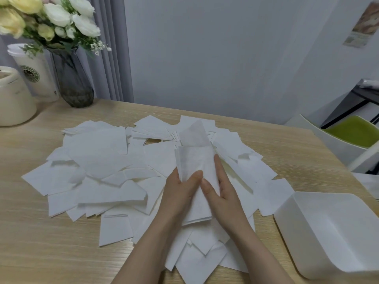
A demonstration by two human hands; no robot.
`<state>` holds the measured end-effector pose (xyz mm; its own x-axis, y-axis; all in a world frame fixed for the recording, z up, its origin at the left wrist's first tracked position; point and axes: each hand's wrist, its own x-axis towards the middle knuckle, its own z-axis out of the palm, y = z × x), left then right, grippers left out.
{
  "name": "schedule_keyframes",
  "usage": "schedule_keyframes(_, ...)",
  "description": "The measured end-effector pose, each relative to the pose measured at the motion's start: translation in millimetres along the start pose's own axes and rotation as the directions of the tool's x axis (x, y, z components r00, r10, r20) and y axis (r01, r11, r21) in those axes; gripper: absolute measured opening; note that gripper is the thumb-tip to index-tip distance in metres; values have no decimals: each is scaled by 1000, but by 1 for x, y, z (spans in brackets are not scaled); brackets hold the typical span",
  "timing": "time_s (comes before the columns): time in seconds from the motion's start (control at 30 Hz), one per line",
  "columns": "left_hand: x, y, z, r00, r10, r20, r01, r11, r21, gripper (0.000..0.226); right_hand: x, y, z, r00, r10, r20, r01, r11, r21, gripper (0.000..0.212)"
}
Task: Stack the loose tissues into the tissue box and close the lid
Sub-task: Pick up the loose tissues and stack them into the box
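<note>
stack: small bundle of folded tissues (194,181) held upright-ish over the middle of the pile, long edge running away from the person; held off the heap so edges can be squared, my guess
left hand (180,191): grip clamped on the bundle's left edge, thumb lying across the front face, fingers behind and hidden
right hand (221,191): grip clamped on the right edge, thumb on the front meeting the left thumb, index finger stretched along the side; looks like it serves as a straight guide
top sheet: one tissue sticks up past the bundle, flopping back, not aligned yet
pile (98,171): loose tissues spread wide over the worktop (41,242), overlapping at all angles, under and around both hands
box (332,232): white, open, lies at the right near edge of the worktop, touching the pile's fringe; inside looks bare, partly out of view
lid: cannot tell which item it is; not identified
stage: early, judged from how much is loose
back left: vase (71,83) with flowers, cup (34,74), cream pot (14,99), all well apart from the pile
</note>
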<state>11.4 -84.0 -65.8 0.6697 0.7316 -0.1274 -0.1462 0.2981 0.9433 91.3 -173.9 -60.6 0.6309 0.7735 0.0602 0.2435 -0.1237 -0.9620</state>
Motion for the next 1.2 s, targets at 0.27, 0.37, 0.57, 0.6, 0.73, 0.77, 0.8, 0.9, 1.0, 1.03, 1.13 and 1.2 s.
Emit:
schedule_keyframes(0.27,-3,15,-10,979,-158,125,163,986,-29,20,3,1,-10,1000,13,6,-13,989,148,52)
schedule_keyframes(0.37,-3,15,-8,976,-182,115,189,981,-49,23,0,-1,-8,998,1,59,-10,988,155,52)
schedule_keyframes(0.57,2,5,-3,977,-58,-205,42,996,-84,12,-6,-1,-7,999,-45,11,43,989,140,64)
schedule_keyframes(0.6,3,4,-2,963,-42,-265,14,994,-107,9,-8,-1,-7,999,-33,-16,35,989,142,64)
schedule_keyframes(0.73,6,2,5,887,-52,-459,-66,970,-236,8,-19,-1,0,994,23,-104,1,972,234,50)
schedule_keyframes(0.77,6,2,7,871,-68,-486,-81,957,-278,11,-21,1,3,992,41,-123,-9,969,247,47)
schedule_keyframes(0.8,6,2,10,858,-81,-507,-96,945,-314,14,-23,2,5,988,61,-144,-20,963,269,44)
schedule_keyframes(0.9,3,1,17,846,-85,-526,-128,926,-355,21,-28,3,12,976,133,-173,-64,932,356,38)
schedule_keyframes(1.0,-3,3,14,882,10,-472,-153,952,-266,24,-28,-5,4,976,124,-177,-55,936,349,35)
schedule_keyframes(1.03,-4,6,10,893,68,-444,-176,962,-207,29,-27,-9,-3,978,105,-181,-43,947,317,34)
schedule_keyframes(1.13,-7,18,-7,933,206,-294,-217,976,-2,52,-25,-24,-31,989,35,-144,-2,976,219,33)
schedule_keyframes(1.2,-11,29,-12,962,220,-160,-214,975,59,53,-23,-30,-51,994,-1,-113,18,990,143,33)
